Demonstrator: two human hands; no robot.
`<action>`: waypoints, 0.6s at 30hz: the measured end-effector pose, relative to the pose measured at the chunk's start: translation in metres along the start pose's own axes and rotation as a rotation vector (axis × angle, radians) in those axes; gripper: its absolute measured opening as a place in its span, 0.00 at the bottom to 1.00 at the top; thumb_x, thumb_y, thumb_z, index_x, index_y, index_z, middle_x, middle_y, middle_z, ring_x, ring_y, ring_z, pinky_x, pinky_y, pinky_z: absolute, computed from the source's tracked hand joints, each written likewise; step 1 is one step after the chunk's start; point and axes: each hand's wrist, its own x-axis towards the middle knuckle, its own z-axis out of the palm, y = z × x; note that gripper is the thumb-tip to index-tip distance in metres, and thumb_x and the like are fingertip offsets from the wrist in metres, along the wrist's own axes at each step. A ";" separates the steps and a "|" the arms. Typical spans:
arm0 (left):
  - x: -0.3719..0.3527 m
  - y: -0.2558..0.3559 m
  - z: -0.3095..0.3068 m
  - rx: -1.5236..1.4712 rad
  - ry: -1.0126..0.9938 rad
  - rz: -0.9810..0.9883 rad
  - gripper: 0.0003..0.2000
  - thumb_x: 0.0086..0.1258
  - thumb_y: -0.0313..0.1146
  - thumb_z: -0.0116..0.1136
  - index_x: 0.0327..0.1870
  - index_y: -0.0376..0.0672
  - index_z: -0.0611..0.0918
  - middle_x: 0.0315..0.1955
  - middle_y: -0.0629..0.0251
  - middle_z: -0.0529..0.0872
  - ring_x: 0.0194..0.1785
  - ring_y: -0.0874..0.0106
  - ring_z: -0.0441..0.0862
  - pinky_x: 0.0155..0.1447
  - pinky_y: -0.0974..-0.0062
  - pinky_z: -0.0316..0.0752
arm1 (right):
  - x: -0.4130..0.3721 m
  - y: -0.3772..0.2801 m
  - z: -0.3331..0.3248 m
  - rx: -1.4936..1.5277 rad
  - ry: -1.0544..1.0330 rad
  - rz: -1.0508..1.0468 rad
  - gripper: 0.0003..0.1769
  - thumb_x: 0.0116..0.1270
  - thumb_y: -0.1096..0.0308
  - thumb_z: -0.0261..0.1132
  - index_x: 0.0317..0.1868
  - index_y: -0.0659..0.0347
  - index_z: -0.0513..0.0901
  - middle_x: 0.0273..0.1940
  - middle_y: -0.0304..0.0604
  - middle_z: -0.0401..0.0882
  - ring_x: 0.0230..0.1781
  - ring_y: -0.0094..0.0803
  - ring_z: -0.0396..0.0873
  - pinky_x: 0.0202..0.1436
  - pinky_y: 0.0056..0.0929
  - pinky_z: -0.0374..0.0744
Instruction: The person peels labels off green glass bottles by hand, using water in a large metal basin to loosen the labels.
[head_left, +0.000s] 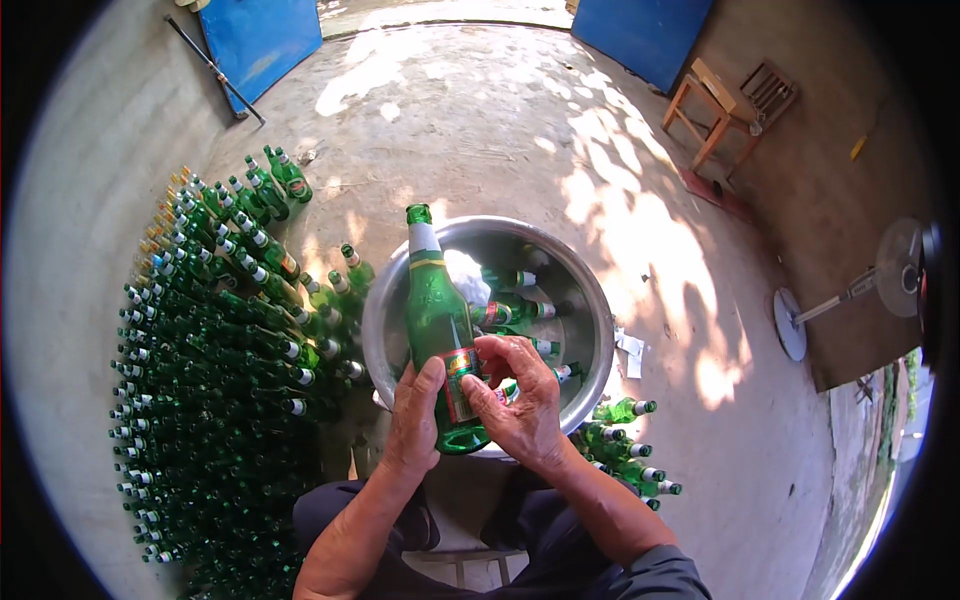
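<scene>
"What are your hands holding above the basin?"

"A green bottle, tilted, its neck pointing away from me over the metal basin on the concrete floor. My left hand grasps its side near the base; my right hand is closed on the other side, thumb against the red-and-green label."

"And inside the basin?"

"More green bottles lie there, beside a white item partly hidden behind the one I grip."

"What surrounds you?"

"Rows of bottles crowd the floor to my left, many with white neck bands. A smaller group lies just beyond the basin's near right side. Farther right, a standing fan is near the wall."
</scene>
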 end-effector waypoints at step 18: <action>-0.007 0.003 0.012 -0.126 0.025 -0.079 0.26 0.84 0.55 0.48 0.63 0.38 0.78 0.51 0.60 0.87 0.53 0.69 0.86 0.61 0.66 0.82 | -0.003 0.020 -0.004 0.351 -0.034 0.303 0.11 0.70 0.74 0.71 0.50 0.65 0.81 0.40 0.35 0.83 0.39 0.17 0.80 0.47 0.21 0.80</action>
